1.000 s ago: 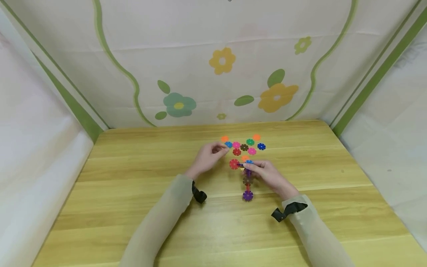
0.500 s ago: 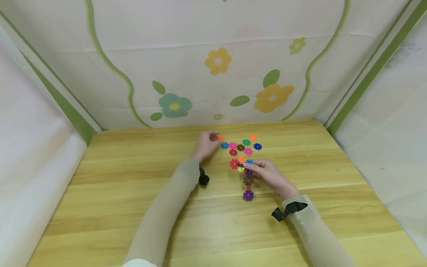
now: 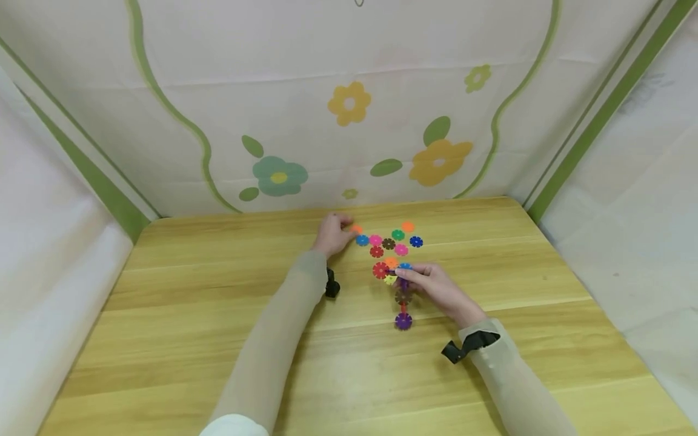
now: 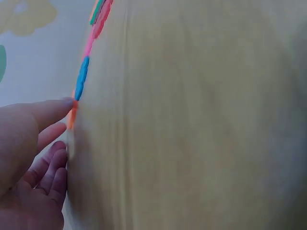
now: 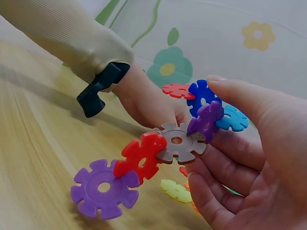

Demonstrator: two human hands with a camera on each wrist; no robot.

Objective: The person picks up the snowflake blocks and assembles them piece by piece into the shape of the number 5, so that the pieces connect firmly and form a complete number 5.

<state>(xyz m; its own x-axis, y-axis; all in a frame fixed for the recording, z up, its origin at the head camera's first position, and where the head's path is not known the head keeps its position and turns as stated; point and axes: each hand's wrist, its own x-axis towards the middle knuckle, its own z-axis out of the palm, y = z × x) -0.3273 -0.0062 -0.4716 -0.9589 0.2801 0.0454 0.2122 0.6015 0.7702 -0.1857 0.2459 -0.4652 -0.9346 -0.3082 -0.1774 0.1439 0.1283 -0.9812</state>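
Observation:
My right hand (image 3: 433,284) pinches a chain of slotted plastic snowflake discs (image 5: 141,160), held above the table. In the right wrist view, the chain runs from a purple disc (image 5: 104,187) through red and brown ones to another purple disc. Past that, a dark blue disc (image 5: 201,97) joins a light blue disc (image 5: 232,118) and a red disc (image 5: 177,90). Farther back, my left hand (image 3: 331,235) is down at an orange snowflake disc (image 4: 73,115) on the table. Thumb and index fingertips pinch this disc at its edge; part of it is hidden.
Several loose discs lie close together on the wooden table (image 3: 218,339), among them a blue disc (image 3: 362,240) beside the left fingertips and a yellow disc (image 3: 389,280) near the chain. Flower-printed white cloth (image 3: 305,109) stands behind the table.
My left hand has moved back and left to the orange disc and stays there. My right hand keeps its hold on the chain almost unmoved. The head view has shifted slightly.

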